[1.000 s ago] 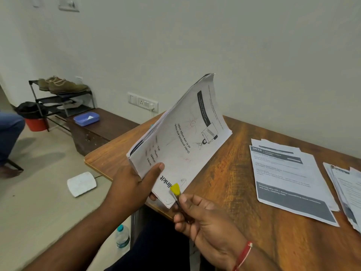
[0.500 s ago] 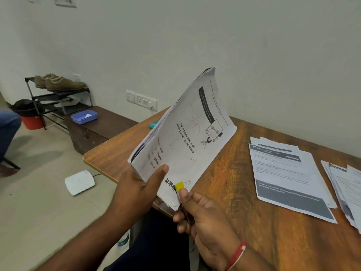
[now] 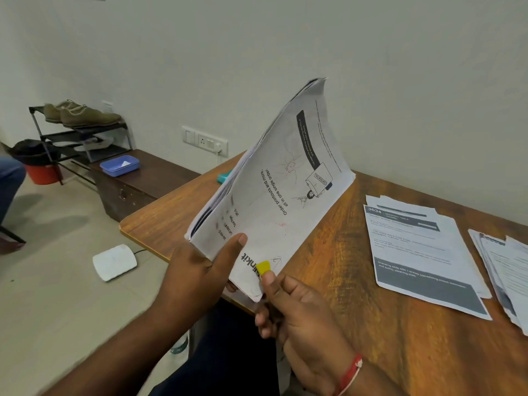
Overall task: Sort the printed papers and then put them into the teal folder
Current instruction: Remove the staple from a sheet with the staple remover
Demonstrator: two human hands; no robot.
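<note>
Left hand (image 3: 197, 270) grips a sheaf of printed papers (image 3: 285, 195), held up on edge in mid frame above the near edge of the worktop (image 3: 357, 324). The thumb lies across the front sheet and the fingers are behind it. The front sheet is a printed ad page turned sideways.

Right hand (image 3: 297, 307) is curled, pinching a small yellow-tipped item (image 3: 263, 266) against the sheaf's lower corner. Can't tell what it is: pen, clip or tab.

Sorting looks partly done. Two piles lie flat on the worktop at right: a dark-banded pile (image 3: 414, 247) headed "3634", and just beside it a second pile (image 3: 511, 270) cut off by the frame's right edge. The sheaf in hand looks unsorted and is thick, so probably plenty is left.

Folder step not begun, going by this. Only a teal scrap (image 3: 223, 177) peeks out behind the sheaf at mid left on the worktop. It may be the teal folder, but too little shows to tell. No papers are seen in it.

Left to do: split the sheaf, then load the folder.
</note>
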